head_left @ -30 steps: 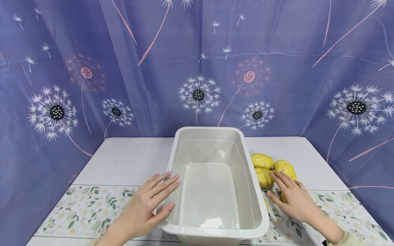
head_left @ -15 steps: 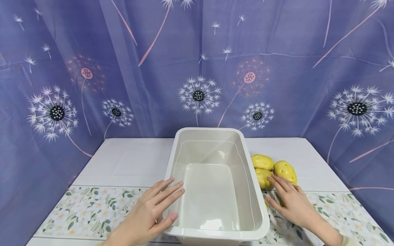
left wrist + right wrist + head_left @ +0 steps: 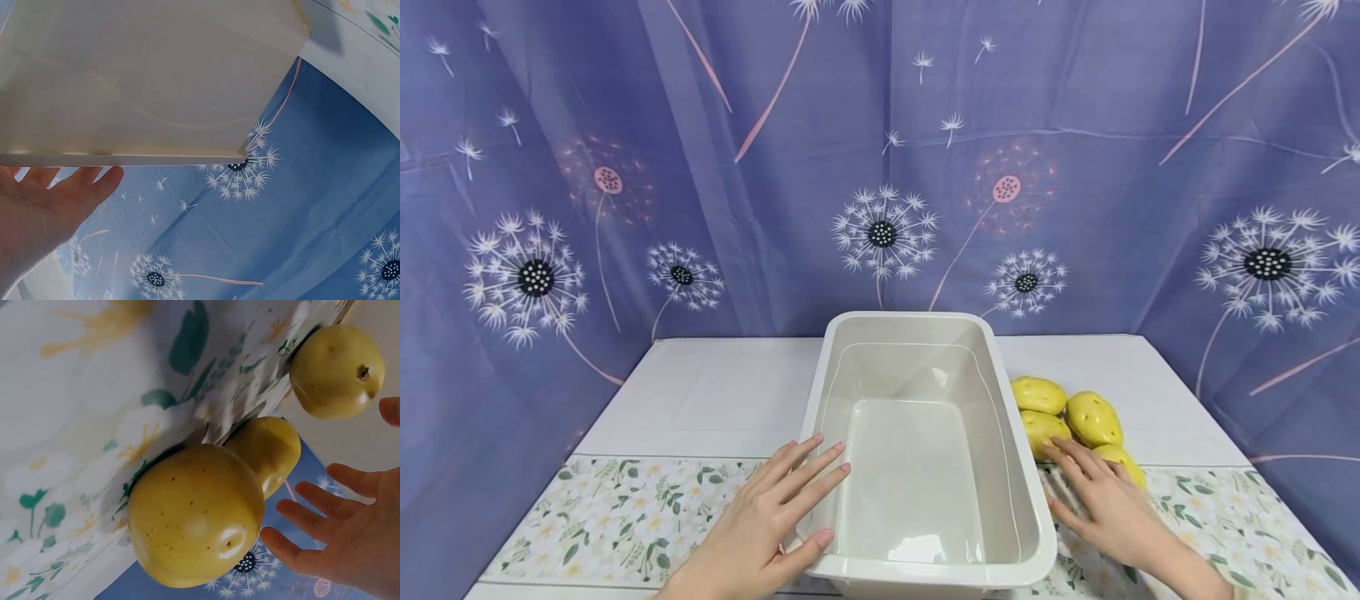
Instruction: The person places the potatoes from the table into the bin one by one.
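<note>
A pale grey plastic basin (image 3: 917, 467) stands in the middle of the table. My left hand (image 3: 763, 521) lies at its left rim, fingers spread and fairly straight over the edge; the left wrist view has the fingertips at the rim, partly hidden by the wall. Several yellow potatoes (image 3: 1093, 418) sit in a cluster to the right of the basin. Over the near side of that cluster is my right hand (image 3: 1108, 508), fingers loosely spread and holding nothing. In the right wrist view its fingers stand apart from a large potato (image 3: 197, 515).
A white tablecloth (image 3: 722, 383) with a flowered band (image 3: 617, 517) covers the table. Behind and at both sides hangs a blue-purple curtain (image 3: 775, 233) printed with dandelions. The basin's wall stands between my two hands.
My right hand has drawn slightly nearer to me, uncovering more of a potato at the cluster's near right. My left hand has shifted a little right and nearer along the rim.
</note>
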### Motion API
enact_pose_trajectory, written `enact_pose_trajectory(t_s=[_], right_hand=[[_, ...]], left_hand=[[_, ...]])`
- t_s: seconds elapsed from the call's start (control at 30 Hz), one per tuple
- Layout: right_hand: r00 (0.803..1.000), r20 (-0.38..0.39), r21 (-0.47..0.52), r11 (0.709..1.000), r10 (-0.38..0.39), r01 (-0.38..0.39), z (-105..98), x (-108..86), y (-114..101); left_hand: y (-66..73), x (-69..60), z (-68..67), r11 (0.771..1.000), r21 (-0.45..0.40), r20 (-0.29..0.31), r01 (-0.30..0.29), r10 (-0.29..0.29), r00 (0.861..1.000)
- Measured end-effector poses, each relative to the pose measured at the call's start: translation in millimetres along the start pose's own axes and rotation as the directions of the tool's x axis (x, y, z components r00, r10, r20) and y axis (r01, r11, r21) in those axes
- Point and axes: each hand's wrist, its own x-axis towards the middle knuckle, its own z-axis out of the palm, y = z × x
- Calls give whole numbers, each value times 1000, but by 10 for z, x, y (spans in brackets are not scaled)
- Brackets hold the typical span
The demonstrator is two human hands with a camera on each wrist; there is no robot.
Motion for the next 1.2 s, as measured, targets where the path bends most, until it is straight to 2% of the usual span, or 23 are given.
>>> enact_pose_trajectory(t_s=[0.2, 0.37, 0.73, 0.93, 1.1, 1.2], right_hand=[[999, -18, -1, 999, -35, 35, 23, -20, -45], [998, 3, 21, 998, -58, 58, 52, -40, -63], [998, 53, 31, 999, -42, 40, 75, -86, -135], [997, 73, 34, 999, -25, 23, 83, -67, -161], [996, 74, 26, 999, -40, 38, 83, -42, -169], [996, 76, 22, 999, -40, 38, 82, -37, -175]], left_hand=[[1, -3, 4, 1000, 5, -6, 4, -4, 1000], [0, -3, 2, 1000, 13, 5, 9, -9, 1000], [-6, -7, 1, 1000, 13, 29, 17, -17, 999], [-2, -2, 5, 1000, -1, 17, 12, -12, 1000], [-2, 4, 13, 1000, 3, -5, 3, -3, 1000], [-1, 3, 11, 1000, -2, 5, 11, -11, 1000]])
